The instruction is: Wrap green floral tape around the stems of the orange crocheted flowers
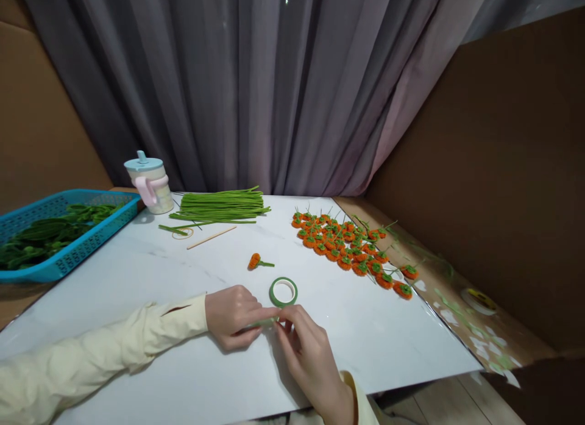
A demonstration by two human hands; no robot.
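My left hand [237, 318] is closed, index finger stretched toward my right hand. Between the two hands runs a short pale green strip of tape [264, 322], partly hidden by the fingers. My right hand [308, 346] pinches the strip's other end between thumb and fingertips. Just beyond the fingertips lies a roll of green tape [273, 297], flat on the table. A little farther off, a single orange flower head [254, 261] with a short green stem rests on its side.
On the white table [173, 327] are a bundle of green stems [219, 207], a wooden stick [211, 238] and many orange flowers [345, 260]. A lidded cup [159, 199] and a blue basket [86, 247] of green leaves stand left. Cardboard walls [493, 169] flank both sides.
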